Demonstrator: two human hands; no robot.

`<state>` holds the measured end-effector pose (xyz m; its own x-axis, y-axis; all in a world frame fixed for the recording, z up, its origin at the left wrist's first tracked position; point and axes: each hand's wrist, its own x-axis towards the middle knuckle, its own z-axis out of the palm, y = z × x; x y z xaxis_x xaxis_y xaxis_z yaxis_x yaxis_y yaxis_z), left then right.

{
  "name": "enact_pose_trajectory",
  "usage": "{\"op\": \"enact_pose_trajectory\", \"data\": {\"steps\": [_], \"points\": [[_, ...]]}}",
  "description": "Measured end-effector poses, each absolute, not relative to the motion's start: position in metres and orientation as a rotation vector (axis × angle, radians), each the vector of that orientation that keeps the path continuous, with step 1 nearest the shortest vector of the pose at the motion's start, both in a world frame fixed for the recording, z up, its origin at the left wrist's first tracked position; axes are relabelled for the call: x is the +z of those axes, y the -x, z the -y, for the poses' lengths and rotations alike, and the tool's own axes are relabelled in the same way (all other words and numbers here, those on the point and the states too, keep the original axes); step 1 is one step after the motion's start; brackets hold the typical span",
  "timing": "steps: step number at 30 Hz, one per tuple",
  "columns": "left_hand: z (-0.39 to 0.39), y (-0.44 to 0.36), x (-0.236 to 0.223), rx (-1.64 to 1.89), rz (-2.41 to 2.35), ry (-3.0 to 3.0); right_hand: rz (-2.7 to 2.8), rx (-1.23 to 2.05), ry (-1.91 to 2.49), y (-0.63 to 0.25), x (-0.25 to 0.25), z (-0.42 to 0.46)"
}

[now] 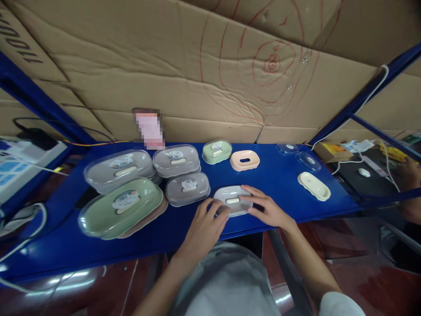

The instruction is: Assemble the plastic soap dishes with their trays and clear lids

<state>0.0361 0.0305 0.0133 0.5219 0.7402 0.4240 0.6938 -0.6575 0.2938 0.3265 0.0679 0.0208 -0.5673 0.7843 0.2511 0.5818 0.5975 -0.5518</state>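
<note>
A small oval grey plastic dish (237, 192) lies on the blue table in front of me, with a pale oval piece (233, 200) at its middle. My left hand (208, 219) grips its near left side, fingers bent over the edge. At its right end, my right hand (267, 208) holds the rim with fingers slightly apart. Just left of it is a lidded grey dish (187, 188). Beyond my hands stand a peach dish (255, 163) with an oval slot and a small lidded green dish (217, 152).
Large lidded grey dishes (118, 166) and a green one (123, 206) crowd the table's left. To the right lie a cream dish (314, 186) and clear lids (308, 161). A phone (149, 128) leans on the cardboard wall (131, 57). Blue posts flank the table.
</note>
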Motion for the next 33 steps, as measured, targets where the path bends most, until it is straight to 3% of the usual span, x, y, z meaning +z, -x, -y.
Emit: {"op": "enact_pose_trajectory", "data": {"steps": [3, 6, 10, 15, 33], "points": [[-0.027, -0.035, 0.014, 0.835, -1.252, -2.683, 2.208, 0.313, 1.391, -0.363, 0.030, -0.107], [-0.027, -0.036, 0.013, 0.877, -1.278, -2.680, 1.945, -0.169, 2.054, -0.419, 0.038, -0.155], [-0.028, -0.037, 0.012, 0.865, -1.263, -2.694, 1.664, -0.208, 2.515, -0.483, 0.046, -0.203], [-0.030, -0.037, 0.010, 0.843, -1.286, -2.667, 1.507, -0.147, 2.668, -0.503, 0.043, -0.217], [-0.031, -0.036, 0.013, 0.805, -1.255, -2.588, 1.507, 0.047, 2.503, -0.483, 0.053, -0.173]]}}
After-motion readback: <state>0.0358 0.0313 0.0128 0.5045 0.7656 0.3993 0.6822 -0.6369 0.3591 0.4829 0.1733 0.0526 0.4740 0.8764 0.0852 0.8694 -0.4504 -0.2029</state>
